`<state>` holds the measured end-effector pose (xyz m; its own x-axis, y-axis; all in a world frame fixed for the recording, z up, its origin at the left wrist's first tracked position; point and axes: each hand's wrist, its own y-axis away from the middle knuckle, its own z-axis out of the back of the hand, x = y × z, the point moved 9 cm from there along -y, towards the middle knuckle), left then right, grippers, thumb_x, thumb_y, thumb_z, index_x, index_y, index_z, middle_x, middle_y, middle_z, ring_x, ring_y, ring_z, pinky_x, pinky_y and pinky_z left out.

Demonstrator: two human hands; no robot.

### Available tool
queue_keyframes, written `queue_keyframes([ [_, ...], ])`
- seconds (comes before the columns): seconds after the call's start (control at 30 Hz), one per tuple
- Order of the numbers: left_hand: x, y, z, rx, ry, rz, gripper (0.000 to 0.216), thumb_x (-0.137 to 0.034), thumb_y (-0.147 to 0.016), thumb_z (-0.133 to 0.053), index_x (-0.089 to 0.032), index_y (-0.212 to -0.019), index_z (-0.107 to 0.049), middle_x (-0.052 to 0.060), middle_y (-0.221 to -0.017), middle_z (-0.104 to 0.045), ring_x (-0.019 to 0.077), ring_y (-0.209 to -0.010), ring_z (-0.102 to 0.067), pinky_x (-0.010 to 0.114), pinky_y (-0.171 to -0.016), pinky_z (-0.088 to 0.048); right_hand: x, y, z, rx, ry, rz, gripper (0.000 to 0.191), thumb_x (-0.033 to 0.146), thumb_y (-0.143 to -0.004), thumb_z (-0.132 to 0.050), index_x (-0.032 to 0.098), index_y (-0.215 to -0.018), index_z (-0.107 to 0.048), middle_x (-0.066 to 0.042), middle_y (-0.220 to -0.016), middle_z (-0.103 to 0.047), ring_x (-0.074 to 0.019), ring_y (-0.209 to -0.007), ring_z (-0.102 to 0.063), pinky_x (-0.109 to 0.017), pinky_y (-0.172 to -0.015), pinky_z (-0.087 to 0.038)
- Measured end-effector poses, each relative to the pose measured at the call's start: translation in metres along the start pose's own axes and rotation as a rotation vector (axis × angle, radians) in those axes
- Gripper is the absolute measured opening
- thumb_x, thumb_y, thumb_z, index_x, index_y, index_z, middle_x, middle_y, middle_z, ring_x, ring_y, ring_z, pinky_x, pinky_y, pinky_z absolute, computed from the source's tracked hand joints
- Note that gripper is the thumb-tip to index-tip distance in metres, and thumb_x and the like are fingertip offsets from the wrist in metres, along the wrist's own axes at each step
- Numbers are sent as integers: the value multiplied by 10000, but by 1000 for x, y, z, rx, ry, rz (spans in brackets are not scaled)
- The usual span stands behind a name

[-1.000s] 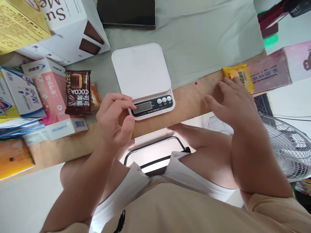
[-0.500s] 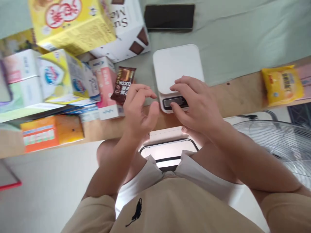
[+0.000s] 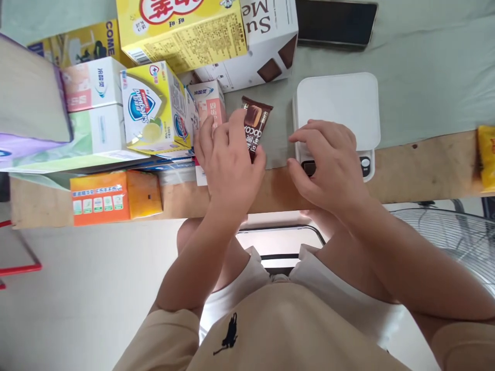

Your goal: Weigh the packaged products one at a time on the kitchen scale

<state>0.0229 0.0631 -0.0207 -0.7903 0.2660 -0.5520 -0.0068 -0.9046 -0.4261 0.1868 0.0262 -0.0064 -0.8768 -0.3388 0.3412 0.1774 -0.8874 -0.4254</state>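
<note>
My left hand (image 3: 232,167) is over a brown cocoa snack packet (image 3: 256,121) and a pink-and-white box (image 3: 212,98). Its fingers are spread, with the packet showing between index finger and thumb; whether they touch it I cannot tell. A white digital kitchen scale (image 3: 337,100) lies to the right, its flat platform bare. My right hand (image 3: 332,167) rests over the scale's near edge, fingers bent and apart, holding nothing. It covers most of the dark display (image 3: 308,168), while a round button (image 3: 365,166) stays visible.
A yellow carton (image 3: 185,44) and a white carton with chocolate squares (image 3: 266,56) stand behind. At left are a Safeguard box (image 3: 149,111), an orange pack (image 3: 116,198) and other boxes. A phone (image 3: 335,23) lies at the back; a yellow packet (image 3: 487,157) is far right. A fan (image 3: 444,237) stands below.
The view has swung left, so the table's things appear further right. My left hand has moved left over the cocoa packet, fingers more spread. My right hand stays at the scale.
</note>
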Motion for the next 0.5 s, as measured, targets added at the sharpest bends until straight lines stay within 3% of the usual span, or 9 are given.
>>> queue_keyframes([
  [0.13, -13, -6, 12, 19, 38, -11, 501, -177, -771, -712, -333, -1234, -603, 72, -1215, -700, 376, -1260, -562, 621, -1192, -363, -2, -1, 4, -16, -21, 18, 260, 272, -915, -552, 238, -1171, -579, -115, -1198, -688, -275, -1168, -678, -511, -1006, -559],
  [0.27, -48, -8, 15, 81, 154, -259, 484, -213, -858, -663, -326, -1303, -510, 55, -1286, -698, 292, -1196, -649, 483, -1050, -525, -11, -2, 12, 8, -63, 8, 416, 285, -923, -544, 259, -1335, -489, -128, -1309, -629, -269, -1253, -629, -490, -1017, -579],
  [0.37, -63, -9, 4, 145, 235, -352, 471, -256, -906, -626, -317, -1336, -442, 59, -1332, -677, 268, -1242, -651, 463, -1062, -530, -26, -1, 22, -12, -58, -37, 455, 298, -928, -526, 290, -1377, -456, -123, -1318, -616, -275, -1298, -590, -518, -1080, -554],
  [0.5, -64, -13, -28, 272, 313, -269, 525, -253, -881, -642, -311, -1349, -412, 69, -1384, -652, 258, -1275, -644, 444, -1122, -509, -54, 6, 30, -20, -27, -84, 473, 318, -899, -567, 291, -1363, -483, -105, -1233, -641, -272, -1204, -622, -530, -1017, -583],
])
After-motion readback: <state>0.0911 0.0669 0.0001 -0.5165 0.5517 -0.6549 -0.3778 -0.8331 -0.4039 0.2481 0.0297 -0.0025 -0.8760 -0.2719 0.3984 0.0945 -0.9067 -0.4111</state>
